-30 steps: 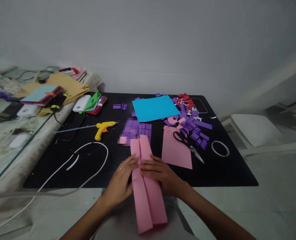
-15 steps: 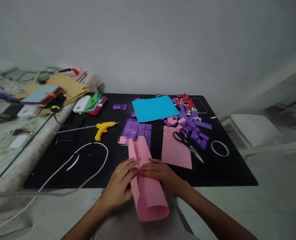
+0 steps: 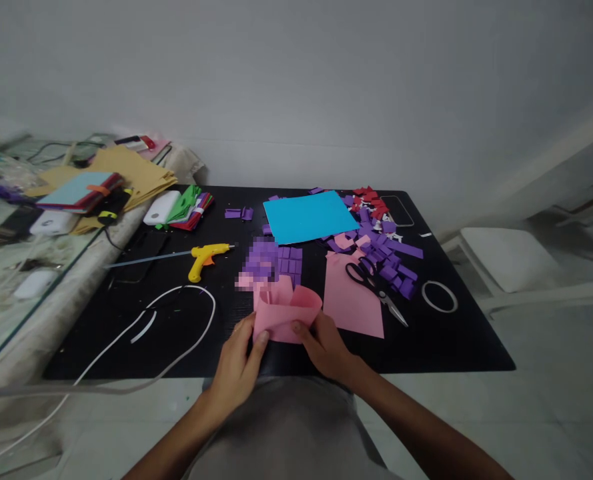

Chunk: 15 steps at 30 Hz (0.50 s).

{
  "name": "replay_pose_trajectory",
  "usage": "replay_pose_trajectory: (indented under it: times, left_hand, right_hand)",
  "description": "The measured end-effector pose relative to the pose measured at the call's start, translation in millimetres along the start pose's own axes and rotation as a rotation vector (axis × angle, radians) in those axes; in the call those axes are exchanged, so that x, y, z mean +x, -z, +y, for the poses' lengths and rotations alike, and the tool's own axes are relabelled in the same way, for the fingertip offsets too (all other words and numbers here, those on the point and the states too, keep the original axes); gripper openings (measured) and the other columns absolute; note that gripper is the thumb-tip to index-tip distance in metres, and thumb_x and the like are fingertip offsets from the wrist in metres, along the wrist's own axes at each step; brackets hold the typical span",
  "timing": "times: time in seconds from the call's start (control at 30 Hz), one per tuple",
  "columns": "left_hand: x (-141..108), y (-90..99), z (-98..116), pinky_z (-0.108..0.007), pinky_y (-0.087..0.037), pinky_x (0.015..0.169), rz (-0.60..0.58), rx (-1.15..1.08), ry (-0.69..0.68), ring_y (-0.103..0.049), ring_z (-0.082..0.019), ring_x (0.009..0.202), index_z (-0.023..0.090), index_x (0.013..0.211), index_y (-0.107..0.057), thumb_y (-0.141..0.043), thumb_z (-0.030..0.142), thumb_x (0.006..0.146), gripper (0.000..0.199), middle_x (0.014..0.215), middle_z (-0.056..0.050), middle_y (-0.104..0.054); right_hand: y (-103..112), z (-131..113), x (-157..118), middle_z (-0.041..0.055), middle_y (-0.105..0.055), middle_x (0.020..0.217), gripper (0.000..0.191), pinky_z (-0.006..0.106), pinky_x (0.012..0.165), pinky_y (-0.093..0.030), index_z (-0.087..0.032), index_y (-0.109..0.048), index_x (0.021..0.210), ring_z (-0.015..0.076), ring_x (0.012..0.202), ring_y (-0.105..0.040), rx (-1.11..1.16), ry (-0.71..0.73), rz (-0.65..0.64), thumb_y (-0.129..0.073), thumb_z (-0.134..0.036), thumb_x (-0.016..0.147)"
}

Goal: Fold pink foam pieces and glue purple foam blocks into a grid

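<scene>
A curled pink sheet (image 3: 281, 327) is held at the front edge of the black table, its open end facing me. My left hand (image 3: 237, 363) grips its left side, thumb on the near face. On the right side my right hand (image 3: 327, 345) pinches it, with some fingers hidden behind. Just beyond the sheet lie purple folded paper pieces (image 3: 290, 261) and a blurred purple patch (image 3: 262, 260). A flat pink sheet (image 3: 349, 303) lies to the right, with black-handled scissors (image 3: 383, 297) across it.
A blue sheet (image 3: 310, 217) lies at the back, beside purple scraps (image 3: 391, 257) and red scraps (image 3: 371, 200). At the left are a yellow glue gun (image 3: 207, 259) and a white cable (image 3: 214, 313). A white ring (image 3: 439, 297) sits at the right.
The pink sheet has turned from a long roll pointing away to a shorter-looking curl, open end raised towards me. Both hands have moved from its middle seam to its sides.
</scene>
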<state>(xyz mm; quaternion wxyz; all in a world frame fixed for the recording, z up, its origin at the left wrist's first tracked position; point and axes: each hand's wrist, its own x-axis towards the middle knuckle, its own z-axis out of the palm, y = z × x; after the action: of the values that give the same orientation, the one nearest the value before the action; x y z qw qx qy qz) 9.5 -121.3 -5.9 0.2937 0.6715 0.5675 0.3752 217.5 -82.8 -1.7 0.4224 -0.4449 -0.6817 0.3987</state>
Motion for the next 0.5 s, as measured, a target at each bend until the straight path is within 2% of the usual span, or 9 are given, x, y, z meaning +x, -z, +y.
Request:
replay_pose_trajectory:
  times: [0.07, 0.2, 0.27, 0.37, 0.5]
  left_hand:
    - [0, -0.3, 0, -0.048, -0.055, 0.106, 0.036, 0.009, -0.042, -0.065, -0.028, 0.122, 0.021, 0.117, -0.069, -0.047, 0.040, 0.108, 0.031, 0.130, -0.012, -0.069]
    - [0, 1.4, -1, -0.055, -0.044, 0.120, 0.066, -0.004, 0.031, -0.052, -0.031, 0.142, 0.022, 0.110, -0.071, -0.047, 0.041, 0.108, 0.031, 0.153, -0.011, -0.054]
    - [1, 1.7, -3, -0.055, -0.043, 0.121, 0.046, -0.047, 0.079, -0.051, -0.030, 0.144, 0.022, 0.109, -0.072, -0.047, 0.042, 0.108, 0.032, 0.157, -0.010, -0.051]
    - [4, 0.6, -4, -0.055, -0.041, 0.122, 0.061, -0.110, 0.107, -0.050, -0.030, 0.146, 0.023, 0.111, -0.073, -0.050, 0.044, 0.107, 0.032, 0.157, -0.009, -0.052]
    - [10, -0.9, -4, -0.051, -0.047, 0.117, 0.116, -0.247, 0.181, -0.049, -0.030, 0.146, 0.025, 0.121, -0.072, -0.058, 0.049, 0.102, 0.034, 0.155, -0.010, -0.054]
  right_hand:
    - [-3, -1, 3, 0.0064, -0.074, 0.091, 0.031, 0.035, 0.070, -0.059, -0.021, -0.067, 0.107, 0.0219, 0.078, -0.068, 0.010, -0.049, 0.031, -0.059, -0.050, 0.102]
    - [-7, 3, 7, 0.0126, -0.072, 0.119, 0.045, 0.047, 0.096, -0.059, -0.020, -0.067, 0.120, 0.0293, 0.109, -0.068, 0.046, -0.115, 0.116, -0.069, -0.056, 0.093]
    - [-7, 4, 10, 0.0129, -0.072, 0.123, 0.051, 0.047, 0.099, -0.059, -0.019, -0.066, 0.123, 0.0296, 0.113, -0.069, 0.184, -0.217, 0.058, -0.070, -0.060, 0.091]
    - [-5, -1, 15, 0.0114, -0.076, 0.116, 0.054, 0.044, 0.096, -0.060, -0.018, -0.069, 0.116, 0.0281, 0.107, -0.072, 0.369, -0.377, -0.058, -0.071, -0.064, 0.089]
    - [4, -22, 23, 0.0099, -0.077, 0.113, 0.051, 0.044, 0.100, -0.055, -0.018, -0.073, 0.109, 0.0282, 0.108, -0.070, 0.518, -0.496, -0.080, -0.074, -0.064, 0.087]
